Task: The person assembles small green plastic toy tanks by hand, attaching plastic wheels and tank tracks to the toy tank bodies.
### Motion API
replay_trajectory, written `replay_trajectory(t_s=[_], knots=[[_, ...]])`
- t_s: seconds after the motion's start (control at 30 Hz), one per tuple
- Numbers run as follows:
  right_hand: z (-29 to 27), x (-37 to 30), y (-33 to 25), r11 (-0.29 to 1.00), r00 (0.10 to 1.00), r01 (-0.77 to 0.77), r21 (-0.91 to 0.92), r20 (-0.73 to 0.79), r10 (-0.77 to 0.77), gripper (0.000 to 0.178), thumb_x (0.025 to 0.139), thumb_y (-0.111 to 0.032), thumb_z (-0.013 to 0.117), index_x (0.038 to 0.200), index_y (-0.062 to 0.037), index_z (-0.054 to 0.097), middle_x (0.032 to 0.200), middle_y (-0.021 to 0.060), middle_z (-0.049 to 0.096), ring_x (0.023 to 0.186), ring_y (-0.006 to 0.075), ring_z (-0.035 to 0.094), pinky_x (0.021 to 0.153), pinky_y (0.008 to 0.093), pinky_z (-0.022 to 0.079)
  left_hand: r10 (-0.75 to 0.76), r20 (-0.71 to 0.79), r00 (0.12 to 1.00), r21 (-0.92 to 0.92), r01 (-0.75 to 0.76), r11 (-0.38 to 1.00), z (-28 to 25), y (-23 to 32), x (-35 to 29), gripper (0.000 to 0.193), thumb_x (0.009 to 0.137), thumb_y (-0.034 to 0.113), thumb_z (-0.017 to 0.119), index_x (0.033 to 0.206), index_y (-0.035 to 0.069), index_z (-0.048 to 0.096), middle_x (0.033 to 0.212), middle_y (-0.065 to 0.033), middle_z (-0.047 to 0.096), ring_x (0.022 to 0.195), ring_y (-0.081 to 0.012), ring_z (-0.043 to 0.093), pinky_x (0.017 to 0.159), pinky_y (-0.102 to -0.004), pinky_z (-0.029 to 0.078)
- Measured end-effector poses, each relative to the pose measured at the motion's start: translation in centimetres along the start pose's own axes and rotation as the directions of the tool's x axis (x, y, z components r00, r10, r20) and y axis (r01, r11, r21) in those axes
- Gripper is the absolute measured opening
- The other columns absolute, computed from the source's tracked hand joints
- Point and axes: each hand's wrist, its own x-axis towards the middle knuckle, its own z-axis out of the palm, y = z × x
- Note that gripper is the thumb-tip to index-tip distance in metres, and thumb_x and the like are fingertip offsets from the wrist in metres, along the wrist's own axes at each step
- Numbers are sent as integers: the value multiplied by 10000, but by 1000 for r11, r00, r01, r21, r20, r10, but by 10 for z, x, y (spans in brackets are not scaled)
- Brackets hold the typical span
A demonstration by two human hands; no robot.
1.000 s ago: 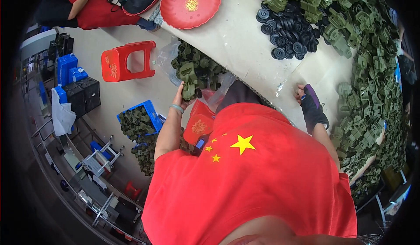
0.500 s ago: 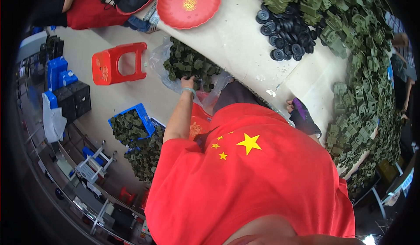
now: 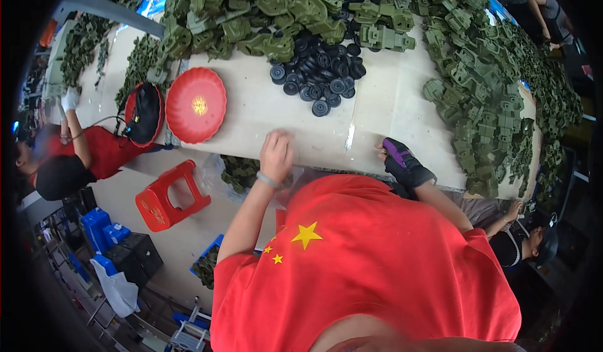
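Observation:
My left hand (image 3: 276, 155), bare with a band on the wrist, is over the near edge of the table (image 3: 251, 126). Its fingers are curled and blurred, so whether they hold anything is unclear. Farther right, my right hand (image 3: 405, 163) in a black and purple fingerless glove rests at the table edge. Its fingers are closed together, and what they may pinch is hidden. Beyond both hands lies a heap of black toy wheels (image 3: 320, 75). Green plastic vehicle parts (image 3: 276, 6) are piled behind the wheels, and more green parts (image 3: 471, 119) spread along the right.
A red scalloped plate (image 3: 196, 116) sits left on the table, beside another holding a black bag (image 3: 146, 113). Below the edge are a clear plastic bag of green parts (image 3: 239, 173), a red stool (image 3: 169, 198) and a blue crate (image 3: 210, 254). Co-workers are at left and right.
My left hand has come up from the bag of green parts beside the table to the table edge. The view has swung, showing more of the table's far side. My right hand stays near the edge.

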Motion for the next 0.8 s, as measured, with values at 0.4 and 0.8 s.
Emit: replay_trajectory(t_s=[0.4, 0.8], knots=[[-5, -12, 56, 993, 976, 111, -51, -182, -119, 281, 927, -127, 700, 1194, -47, 668, 1016, 148, 725, 947, 288, 722, 831, 396, 578, 160, 185, 970, 676, -243, 696, 38, 27, 323, 956, 758, 453, 880, 1577, 299, 412, 1670, -116, 312, 1551, -391, 249, 1174, -684, 286], [-57, 74, -25, 758, 717, 515, -401, -284, -637, 423, 929, -229, 647, 1296, -22, 599, 1224, 262, 636, 1172, 467, 586, 1022, 513, 480, 169, 320, 932, 587, -335, 737, -12, 32, 320, 794, 693, 203, 908, 1400, 164, 548, 1242, -121, 528, 1174, -331, 579, 999, -488, 513]])
